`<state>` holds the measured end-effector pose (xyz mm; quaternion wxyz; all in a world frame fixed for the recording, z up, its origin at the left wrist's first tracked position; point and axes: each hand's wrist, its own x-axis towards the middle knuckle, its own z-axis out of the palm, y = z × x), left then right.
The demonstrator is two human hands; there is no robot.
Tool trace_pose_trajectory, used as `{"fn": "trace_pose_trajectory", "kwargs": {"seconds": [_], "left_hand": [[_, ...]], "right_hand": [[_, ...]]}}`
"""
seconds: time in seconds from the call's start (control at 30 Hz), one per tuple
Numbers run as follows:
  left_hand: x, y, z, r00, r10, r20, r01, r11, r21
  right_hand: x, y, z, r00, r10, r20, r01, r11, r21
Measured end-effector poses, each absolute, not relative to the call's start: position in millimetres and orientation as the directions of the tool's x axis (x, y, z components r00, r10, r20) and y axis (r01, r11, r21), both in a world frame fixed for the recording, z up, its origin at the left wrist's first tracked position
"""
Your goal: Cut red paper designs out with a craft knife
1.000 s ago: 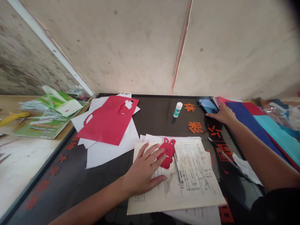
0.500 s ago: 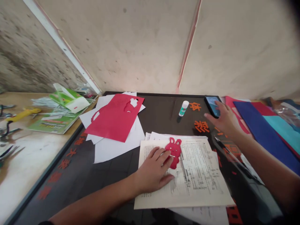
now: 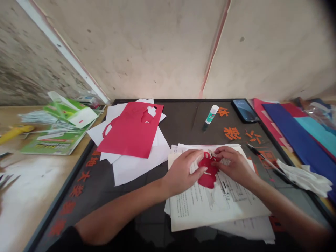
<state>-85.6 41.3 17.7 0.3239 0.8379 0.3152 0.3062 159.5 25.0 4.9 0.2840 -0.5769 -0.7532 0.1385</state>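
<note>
A small red paper rabbit cut-out (image 3: 207,173) lies on a printed sheet (image 3: 210,203) on top of a stack of papers, on a dark board (image 3: 147,196). My left hand (image 3: 183,171) rests on the sheet with its fingertips pressing the rabbit's left side. My right hand (image 3: 233,164) meets it from the right, fingers curled and pinching at the rabbit's top edge near the ears. Both hands touch the cut-out; its middle part is partly hidden by my fingers.
A red sheet (image 3: 131,129) with a rabbit-shaped hole lies on white papers at the back left. A glue stick (image 3: 211,115), a phone (image 3: 245,110), orange paper characters (image 3: 232,133) and a pen-like tool (image 3: 262,157) lie at the back right. Coloured paper sheets (image 3: 296,136) and crumpled tissue (image 3: 304,176) are at the right; green booklets (image 3: 60,136) at the left.
My right hand left the phone at the back right and came down to the red rabbit. My left hand stayed on the rabbit. The view shifted slightly left.
</note>
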Motion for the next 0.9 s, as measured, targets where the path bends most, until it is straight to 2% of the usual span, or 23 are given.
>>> {"fn": "trace_pose_trajectory", "kwargs": {"seconds": [0.1, 0.2, 0.27, 0.37, 0.6, 0.77, 0.9], "left_hand": [[-80.1, 56.0, 19.5, 0.597, 0.794, 0.115, 0.167, -0.263, 0.950], [-74.1, 58.4, 10.7, 0.688, 0.722, -0.068, 0.077, 0.021, 0.997], [-72.3, 55.4, 3.3, 0.704, 0.696, -0.139, 0.087, 0.110, 0.990], [-73.1, 50.7, -3.1, 0.693, 0.702, -0.165, 0.102, 0.132, 0.986], [-78.4, 50.8, -3.2, 0.697, 0.692, -0.188, 0.090, 0.176, 0.980], [-77.7, 52.5, -2.9, 0.707, 0.675, -0.211, 0.075, 0.225, 0.972], [-76.2, 53.0, 3.4, 0.707, 0.673, -0.216, 0.051, 0.256, 0.965]], "right_hand": [[153.4, 19.5, 10.7, -0.056, 0.985, 0.166, 0.617, 0.165, -0.770], [153.2, 11.5, 6.1, 0.045, 0.997, 0.061, 0.380, 0.039, -0.924], [154.8, 7.2, -0.9, 0.129, 0.992, 0.017, 0.238, -0.014, -0.971], [154.8, 3.6, -6.7, 0.172, 0.985, -0.012, 0.112, -0.031, -0.993], [138.3, 3.9, 4.0, 0.171, 0.985, 0.008, -0.008, 0.010, -1.000], [134.8, 10.5, -2.6, 0.198, 0.977, -0.080, -0.259, -0.026, -0.965], [136.4, 14.8, -4.8, 0.205, 0.975, -0.084, -0.313, -0.016, -0.950]]}}
